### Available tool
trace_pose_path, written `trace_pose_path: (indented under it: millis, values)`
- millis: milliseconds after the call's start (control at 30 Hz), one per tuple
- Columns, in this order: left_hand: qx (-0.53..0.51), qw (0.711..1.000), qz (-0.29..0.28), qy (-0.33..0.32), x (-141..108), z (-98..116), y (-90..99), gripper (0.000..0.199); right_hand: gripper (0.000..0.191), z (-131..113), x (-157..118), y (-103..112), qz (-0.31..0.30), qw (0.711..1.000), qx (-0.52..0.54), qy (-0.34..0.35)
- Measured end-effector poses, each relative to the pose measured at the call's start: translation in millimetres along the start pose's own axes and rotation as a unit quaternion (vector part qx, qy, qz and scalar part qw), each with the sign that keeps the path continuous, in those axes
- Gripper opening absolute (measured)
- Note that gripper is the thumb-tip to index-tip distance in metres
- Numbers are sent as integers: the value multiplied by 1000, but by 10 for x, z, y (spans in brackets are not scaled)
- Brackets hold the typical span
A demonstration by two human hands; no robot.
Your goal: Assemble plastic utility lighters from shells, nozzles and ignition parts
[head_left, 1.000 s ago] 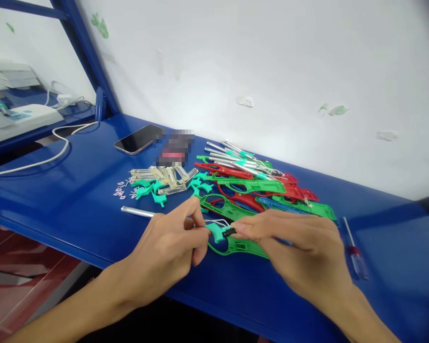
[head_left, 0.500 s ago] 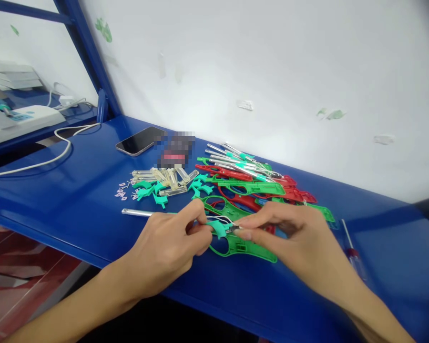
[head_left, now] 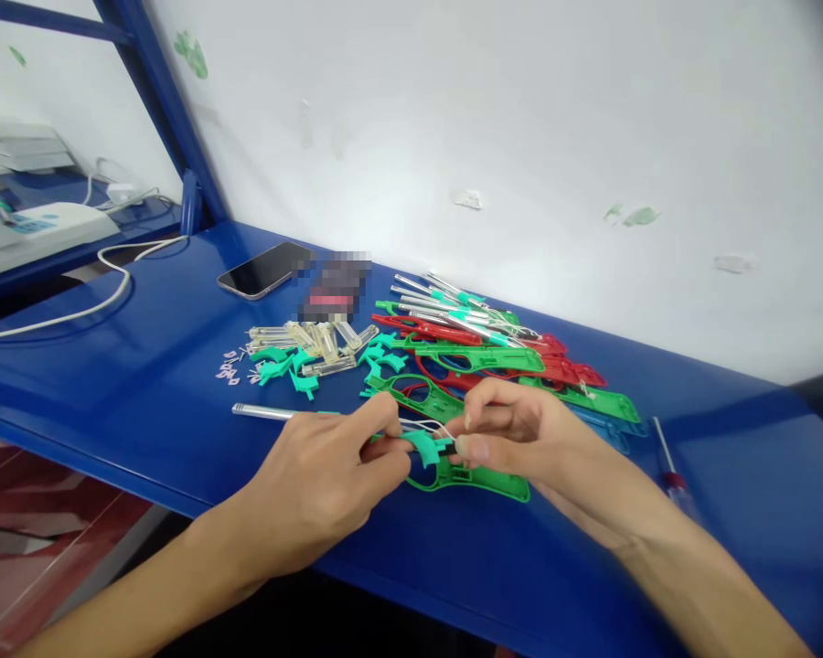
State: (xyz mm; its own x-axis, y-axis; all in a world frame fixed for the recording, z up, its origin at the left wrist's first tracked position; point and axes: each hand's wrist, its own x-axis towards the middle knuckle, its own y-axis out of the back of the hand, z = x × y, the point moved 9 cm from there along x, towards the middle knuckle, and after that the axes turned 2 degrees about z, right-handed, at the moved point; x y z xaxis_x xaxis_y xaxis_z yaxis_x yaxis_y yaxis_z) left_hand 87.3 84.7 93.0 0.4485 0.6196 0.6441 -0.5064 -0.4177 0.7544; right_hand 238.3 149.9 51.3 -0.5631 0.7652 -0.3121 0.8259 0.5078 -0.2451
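My left hand (head_left: pixel 336 466) is closed on a teal plastic piece (head_left: pixel 423 448) and the end of a silver metal tube (head_left: pixel 261 412) that points left. White wires (head_left: pixel 422 423) run from the tube side to a small black part (head_left: pixel 450 448) at the teal piece's right end. My right hand (head_left: pixel 521 434) pinches that black part between thumb and fingers. Under both hands lies a green plastic shell (head_left: pixel 494 480) with a loop handle. Behind them are more green shells (head_left: pixel 480 355) and red shells (head_left: pixel 445 329), with silver tubes on top.
Clear plastic cases (head_left: pixel 325 345), loose teal pieces (head_left: pixel 274 366) and tiny pink parts (head_left: pixel 229 366) lie left of the shells. A phone (head_left: pixel 266 271) is behind them. A screwdriver (head_left: pixel 672 475) lies at the right. A white cable (head_left: pixel 120 288) crosses the left side.
My right hand has rolled over, its fingers now curled more and its thumb nearer the camera. The teal piece has turned slightly, and its black end part has shifted a little.
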Motion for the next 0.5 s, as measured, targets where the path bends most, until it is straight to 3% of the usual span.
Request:
trace_pose_path:
  millis: [500]
  values:
    - [-16,999,-27,12,-4,1,-4,41,35,3,-37,-83,-43,999,15,-2]
